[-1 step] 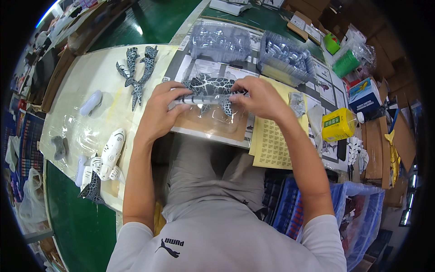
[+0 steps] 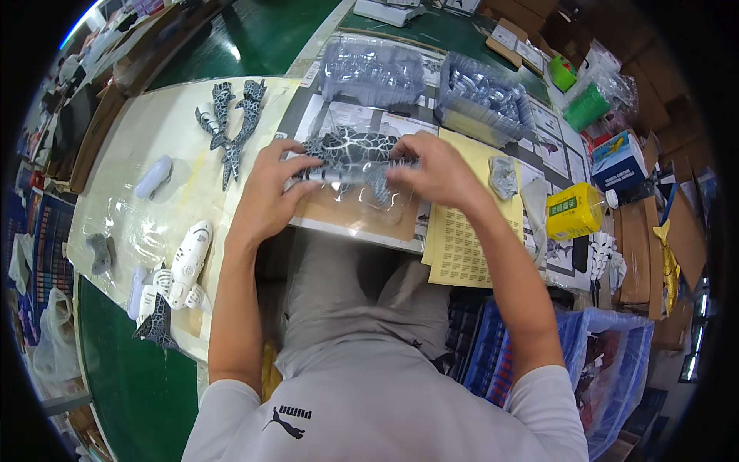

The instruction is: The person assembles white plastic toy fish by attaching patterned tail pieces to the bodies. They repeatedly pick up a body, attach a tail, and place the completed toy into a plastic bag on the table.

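My left hand [image 2: 271,189] and right hand [image 2: 440,171], both curled part-closed, grip opposite ends of the patterned toy [image 2: 356,150] near the edge of the bench [image 2: 127,142], beside clear plastic [image 2: 389,212], presumably keeping it level

Operator kit: pale grey-white short-sleeved fabric T-shirt [image 2: 385,416]. Black leaping-cat print [image 2: 285,424] on the left of the chest, short line of blocky black lettering [image 2: 295,412] on its far side, inverted from this view. White left sleeve [image 2: 229,400] and white right sleeve [image 2: 548,393], plain. Left hand [image 2: 269,189] and right hand [image 2: 440,173] bare, forearms [image 2: 239,308] too. Loose grey fabric trousers [image 2: 335,296], heavily creased.
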{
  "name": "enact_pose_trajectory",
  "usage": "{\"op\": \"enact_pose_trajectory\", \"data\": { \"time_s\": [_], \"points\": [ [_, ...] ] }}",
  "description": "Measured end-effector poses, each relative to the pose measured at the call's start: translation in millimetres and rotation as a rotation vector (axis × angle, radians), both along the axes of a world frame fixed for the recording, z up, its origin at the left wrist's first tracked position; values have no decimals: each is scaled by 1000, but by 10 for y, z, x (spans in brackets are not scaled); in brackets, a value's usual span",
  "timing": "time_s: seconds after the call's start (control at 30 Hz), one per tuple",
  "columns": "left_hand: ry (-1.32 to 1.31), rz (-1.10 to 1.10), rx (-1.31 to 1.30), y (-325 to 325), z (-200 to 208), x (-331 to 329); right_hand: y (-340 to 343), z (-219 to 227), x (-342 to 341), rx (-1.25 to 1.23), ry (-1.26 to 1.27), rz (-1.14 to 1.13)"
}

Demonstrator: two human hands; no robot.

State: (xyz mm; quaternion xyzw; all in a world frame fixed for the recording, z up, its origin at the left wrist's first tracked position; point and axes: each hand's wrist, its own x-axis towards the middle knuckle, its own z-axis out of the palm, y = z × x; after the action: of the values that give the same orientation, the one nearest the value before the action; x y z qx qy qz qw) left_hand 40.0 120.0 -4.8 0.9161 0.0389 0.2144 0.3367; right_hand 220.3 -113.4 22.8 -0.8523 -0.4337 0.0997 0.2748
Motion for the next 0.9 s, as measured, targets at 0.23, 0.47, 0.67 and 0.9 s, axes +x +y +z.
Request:
{"op": "enact_pose_trajectory", "data": {
  "time_s": [0.23,0.47,0.67,0.9],
  "points": [
    [152,32,155,-115,366,-115,-390,-134,182,285,-46,-208],
    [13,-222,147,-480,653,363,-914,140,1438,86,-543,-262],
    [352,-353,350,-746,610,508,-965,133,1947,45,-134,-38],
    [296,-432,328,-891,980,956,-901,186,2242,36,235,-98]
  ]
}}
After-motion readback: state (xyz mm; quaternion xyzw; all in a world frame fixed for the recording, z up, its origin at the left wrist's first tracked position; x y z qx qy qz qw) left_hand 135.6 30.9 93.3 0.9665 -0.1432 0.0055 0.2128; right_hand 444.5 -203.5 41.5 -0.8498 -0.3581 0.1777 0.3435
